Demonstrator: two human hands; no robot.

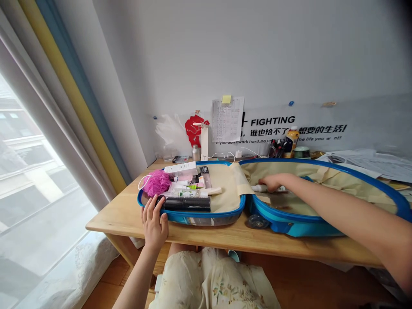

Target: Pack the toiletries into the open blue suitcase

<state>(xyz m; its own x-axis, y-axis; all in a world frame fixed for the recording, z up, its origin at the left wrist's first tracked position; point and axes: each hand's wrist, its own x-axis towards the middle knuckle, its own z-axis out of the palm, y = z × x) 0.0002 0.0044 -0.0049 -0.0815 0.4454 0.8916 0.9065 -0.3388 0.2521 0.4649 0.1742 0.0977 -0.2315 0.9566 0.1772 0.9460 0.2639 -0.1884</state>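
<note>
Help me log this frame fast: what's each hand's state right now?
Left hand: open, fingers resting on the blue suitcase rim, holding nothing.
Right hand: closed on a white tube inside the suitcase.

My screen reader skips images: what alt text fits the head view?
A person's left hand rests on the rim of an open blue suitcase on a wooden table; the right hand grips a white tube inside it.
</note>
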